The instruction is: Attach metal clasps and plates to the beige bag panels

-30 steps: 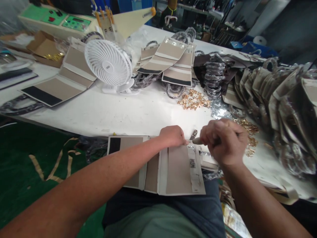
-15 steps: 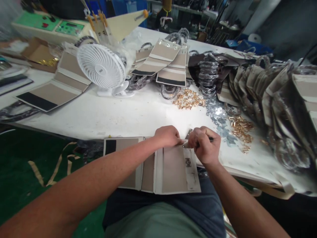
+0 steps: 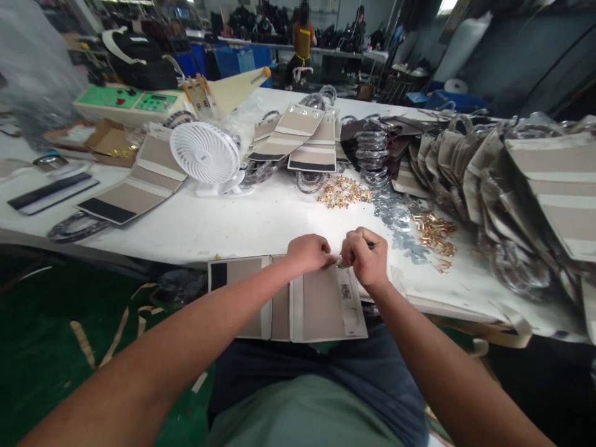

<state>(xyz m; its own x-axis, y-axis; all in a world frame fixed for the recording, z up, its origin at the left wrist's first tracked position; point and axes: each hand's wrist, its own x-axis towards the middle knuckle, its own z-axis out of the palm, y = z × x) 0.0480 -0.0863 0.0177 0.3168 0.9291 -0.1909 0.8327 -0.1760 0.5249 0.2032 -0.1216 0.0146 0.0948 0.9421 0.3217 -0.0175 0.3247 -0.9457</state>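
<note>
A beige bag panel [image 3: 320,310] with pale cross strips and a black band at its left end lies open across my lap and the table edge. My left hand [image 3: 308,253] is closed at its far edge, pinching it close to the right-hand strip. Just to the right, my right hand [image 3: 369,257] makes a fist around a small tool whose dark handle end [image 3: 371,244] pokes out; its kind is hidden by the fingers. A bit of metal shows on the panel below that fist. On the strip sits a small dark metal plate [image 3: 345,291].
Beyond my hands lie piles of gold-coloured metal fasteners [image 3: 344,192] and gold fittings [image 3: 434,233]. A white fan [image 3: 205,152] stands left. Stacked panels with wrapped handles [image 3: 459,161] fill the right side. Another person [image 3: 303,40] is in the background.
My view has tilted up and shifted, so more of the room shows. The right fist has turned slightly, and the metal piece seen beyond it earlier is now hidden. Both hands stay at the panel's edge.
</note>
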